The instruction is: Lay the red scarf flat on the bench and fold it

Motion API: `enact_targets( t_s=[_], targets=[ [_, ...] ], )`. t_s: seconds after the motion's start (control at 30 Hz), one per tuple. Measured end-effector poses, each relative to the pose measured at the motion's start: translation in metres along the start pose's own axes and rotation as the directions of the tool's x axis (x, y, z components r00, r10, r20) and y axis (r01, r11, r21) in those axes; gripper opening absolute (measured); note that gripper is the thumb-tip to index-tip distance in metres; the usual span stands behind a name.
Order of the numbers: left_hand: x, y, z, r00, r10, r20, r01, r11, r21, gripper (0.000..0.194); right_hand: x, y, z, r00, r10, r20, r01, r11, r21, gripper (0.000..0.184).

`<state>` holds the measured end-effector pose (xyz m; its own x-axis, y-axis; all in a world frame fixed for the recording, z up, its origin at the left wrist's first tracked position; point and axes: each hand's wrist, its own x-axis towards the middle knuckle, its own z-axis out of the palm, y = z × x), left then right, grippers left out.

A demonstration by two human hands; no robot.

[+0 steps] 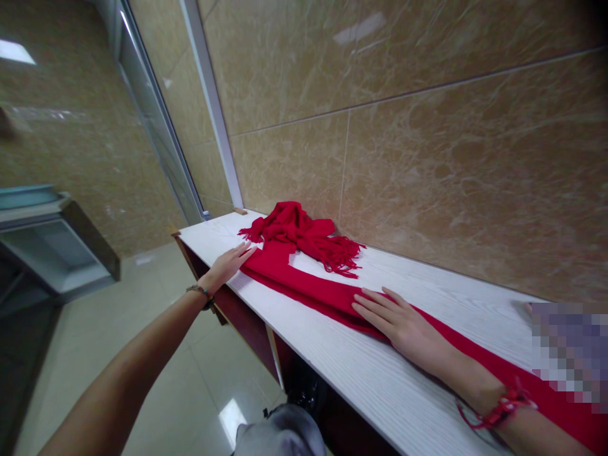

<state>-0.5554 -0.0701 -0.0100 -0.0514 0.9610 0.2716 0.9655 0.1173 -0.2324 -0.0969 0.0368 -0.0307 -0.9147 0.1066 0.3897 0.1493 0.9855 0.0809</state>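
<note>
- Here, we lay the red scarf (308, 288) lengthwise on the table (304, 329), its near end cut off by the frame at the table's right.
- Our left hand (230, 261) touches the scarf by the table's front edge, fingers extended, gripping nothing; we cannot make out its thumb.
- Our right hand (396, 320) presses flat midway along the table, unclenched, hiding the cloth beneath.
- Towards the table's back, a fringed red heap (299, 231) seems joined to the scarf; folds obscure how.
- Pixelation hides whatever sits at the table's right end.
- Under the table, we cannot identify a dark, shiny thing (304, 387).
</note>
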Motion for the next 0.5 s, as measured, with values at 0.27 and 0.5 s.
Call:
enact_targets(
  t_s=[0.27,0.5],
  targets=[
    [-0.005,-0.002,0.005,0.991,-0.022,0.134,0.027,0.999,-0.04,0.057,-0.003,0.001,0.012,0.983,0.018,0.184,-0.051,0.983,0.175,0.063],
    [-0.007,-0.007,0.004,0.985,-0.079,0.15,0.082,0.997,-0.016,0.055,-0.005,0.001,0.006,0.979,0.068,0.194,-0.128,0.941,0.313,0.072]
  ],
)
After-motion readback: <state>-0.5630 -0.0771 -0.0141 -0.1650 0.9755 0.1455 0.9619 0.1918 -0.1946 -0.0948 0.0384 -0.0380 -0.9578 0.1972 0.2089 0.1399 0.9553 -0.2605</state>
